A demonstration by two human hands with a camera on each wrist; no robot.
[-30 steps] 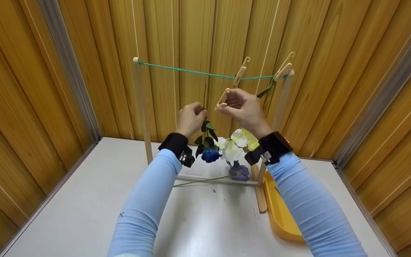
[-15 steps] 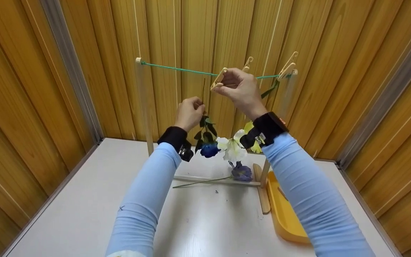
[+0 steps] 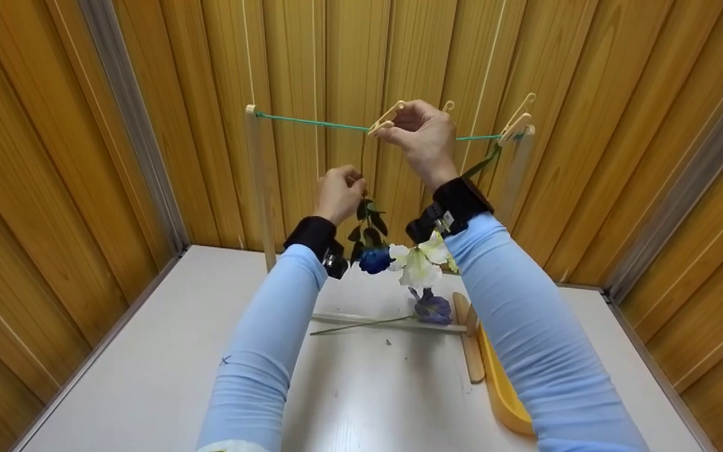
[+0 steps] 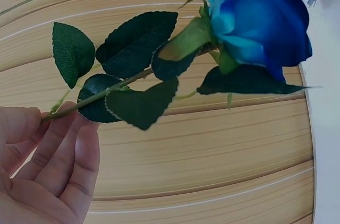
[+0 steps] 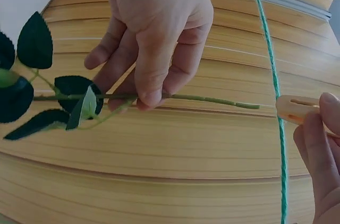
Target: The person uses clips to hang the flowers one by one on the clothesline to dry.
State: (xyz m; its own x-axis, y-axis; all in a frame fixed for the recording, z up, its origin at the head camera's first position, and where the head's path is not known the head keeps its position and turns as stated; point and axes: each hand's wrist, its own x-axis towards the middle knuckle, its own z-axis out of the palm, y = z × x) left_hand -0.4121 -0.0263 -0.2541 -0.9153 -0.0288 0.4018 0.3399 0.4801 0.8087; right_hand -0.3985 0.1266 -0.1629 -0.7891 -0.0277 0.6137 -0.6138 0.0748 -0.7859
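Note:
My left hand [image 3: 339, 193] pinches the stem of a blue artificial rose [image 3: 375, 259] between thumb and fingers; the bloom hangs downward. Higher up, my right hand [image 3: 427, 135] pinches a light wooden clothespin [image 3: 386, 119] right at the green string [image 3: 311, 122]. In the right wrist view the clothespin's front end [image 5: 287, 108] overlaps the string [image 5: 275, 83]. The bare end of the rose stem [image 5: 212, 99] points at it and stops just short of the string. Dark green leaves [image 4: 138, 46] spread along the stem below my left fingers.
Wooden posts [image 3: 260, 188] hold the string. Another clothespin [image 3: 515, 129] grips a green stem at the right end; one more [image 3: 449, 107] is mostly behind my right hand. A white flower [image 3: 421, 270] hangs beside the rose. Below are a purple flower [image 3: 433, 309] and a yellow tray [image 3: 507, 402].
My right hand has risen with the clothespin, from below the string up to it. My left hand has lifted the rose slightly.

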